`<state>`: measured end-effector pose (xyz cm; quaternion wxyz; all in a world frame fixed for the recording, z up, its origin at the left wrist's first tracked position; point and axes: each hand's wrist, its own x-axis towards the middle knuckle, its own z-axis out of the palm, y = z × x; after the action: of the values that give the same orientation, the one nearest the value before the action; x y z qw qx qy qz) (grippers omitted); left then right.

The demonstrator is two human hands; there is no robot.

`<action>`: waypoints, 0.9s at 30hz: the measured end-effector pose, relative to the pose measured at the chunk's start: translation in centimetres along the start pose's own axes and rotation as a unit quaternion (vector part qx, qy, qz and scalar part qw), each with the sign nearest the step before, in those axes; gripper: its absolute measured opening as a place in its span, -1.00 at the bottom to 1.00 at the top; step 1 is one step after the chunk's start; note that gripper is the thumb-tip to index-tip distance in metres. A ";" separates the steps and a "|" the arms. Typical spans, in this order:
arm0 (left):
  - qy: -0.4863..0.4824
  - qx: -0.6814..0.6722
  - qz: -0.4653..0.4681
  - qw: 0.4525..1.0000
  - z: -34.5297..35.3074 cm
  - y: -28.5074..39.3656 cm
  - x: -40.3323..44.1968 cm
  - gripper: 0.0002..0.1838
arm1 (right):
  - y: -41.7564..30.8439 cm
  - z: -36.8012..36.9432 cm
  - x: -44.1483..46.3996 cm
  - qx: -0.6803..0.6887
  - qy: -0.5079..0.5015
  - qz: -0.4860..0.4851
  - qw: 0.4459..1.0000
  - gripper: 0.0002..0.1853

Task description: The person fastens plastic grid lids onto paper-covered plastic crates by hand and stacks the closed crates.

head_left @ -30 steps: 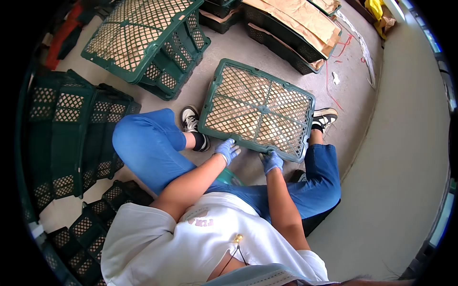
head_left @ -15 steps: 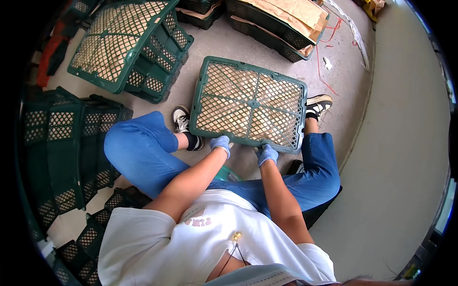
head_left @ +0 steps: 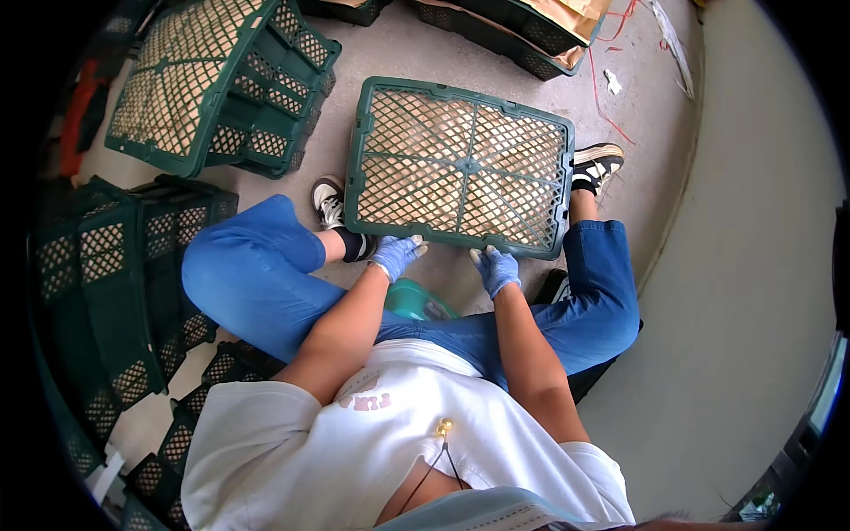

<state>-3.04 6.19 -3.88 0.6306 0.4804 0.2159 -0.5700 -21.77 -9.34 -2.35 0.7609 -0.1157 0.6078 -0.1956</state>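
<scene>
A dark green plastic mesh crate, its lattice face up with pale brown material showing through, sits on the floor between my feet. My left hand, in a blue glove with bare fingertips, is at its near edge, left of the middle. Beside the same edge, further right, is my right hand, gloved alike. Fingers of both hands point toward the rim, apart from a firm grip; whether the tips touch it is unclear. Below my left hand, a teal plastic object shows partly between my legs.
Another green crate stack stands at upper left, with more crates beside my left leg. Crates lined with brown paper are at the top. Red string and white scraps lie near the wall.
The whole view has shifted, so the crate appears higher. Both hands have drawn slightly back from its near rim, loosening their hold. More of the teal object shows.
</scene>
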 end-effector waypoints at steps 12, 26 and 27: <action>0.043 0.001 -0.007 0.999 0.6 -0.5 0.5 -0.71 | 0.1 -0.9 -0.2 -0.070 -0.059 -0.015 0.996 -0.67; 0.027 0.483 -0.024 0.875 5.9 6.9 -3.7 -0.66 | -3.1 4.1 -3.3 -0.519 -0.130 -0.017 0.845 -0.67; 0.072 0.449 0.083 0.887 6.8 8.4 -3.0 -0.68 | -3.7 4.8 -1.2 -0.576 -0.135 -0.132 0.795 -0.68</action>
<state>2.14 1.00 4.65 0.3750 0.7679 -0.0591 -0.5160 -17.89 -12.40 1.37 0.5947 -0.6368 0.4784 0.1095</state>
